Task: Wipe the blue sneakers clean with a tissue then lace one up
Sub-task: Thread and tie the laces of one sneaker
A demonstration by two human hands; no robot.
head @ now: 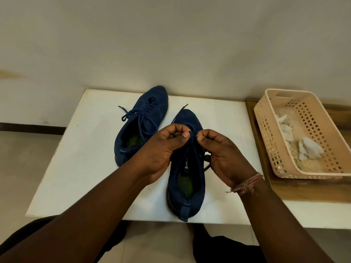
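I see two blue sneakers on the white desk (91, 149); the near sneaker (185, 186) lies in front of me with its heel toward me and toe toward the wall, and the far sneaker (140, 122) lies to its left and further back, turned a little to the right, its laces loosely tied. Both of my hands work over the near sneaker; my left hand (161, 147) has a closed grip, thumb and curled fingers pinching the dark blue lace (190, 137) above the tongue; my right hand (222, 150) has also a closed grip, its fingertips pinching the same lace just beside the left thumb, so the two hands nearly touch. A thread bracelet (247, 184) sits on my right wrist. At the right, a beige plastic basket (266, 130) with a perforated wall stands on a wooden board (303, 190) beside the desk; inside it lie crumpled white tissues (309, 150). The green insole shows inside each sneaker.
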